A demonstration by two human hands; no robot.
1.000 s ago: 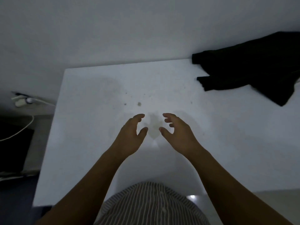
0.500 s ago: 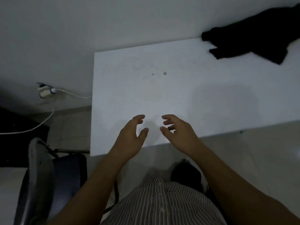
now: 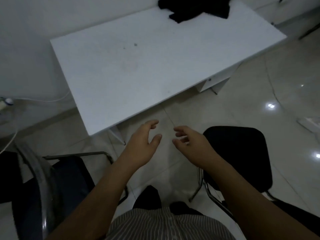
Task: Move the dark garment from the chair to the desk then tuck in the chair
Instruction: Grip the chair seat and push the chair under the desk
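Note:
The dark garment (image 3: 195,7) lies crumpled on the far right corner of the white desk (image 3: 138,66). A black-seated chair (image 3: 239,156) with a chrome frame stands on the floor to my right, away from the desk, its seat bare. My left hand (image 3: 143,144) and my right hand (image 3: 188,144) hover side by side over the floor in front of the desk's near edge, fingers apart and curled, holding nothing. The right hand is just left of the chair seat, not touching it.
A second dark chair (image 3: 52,184) with a curved grey back stands at lower left. White cables (image 3: 34,99) run along the wall at left. Glossy tiled floor (image 3: 259,104) stretches to the right. A desk support (image 3: 213,84) shows under the right end.
The view has pulled back and away from the desk. Both hands, formerly over the desktop, now hang over the floor. The right-hand chair has come into view.

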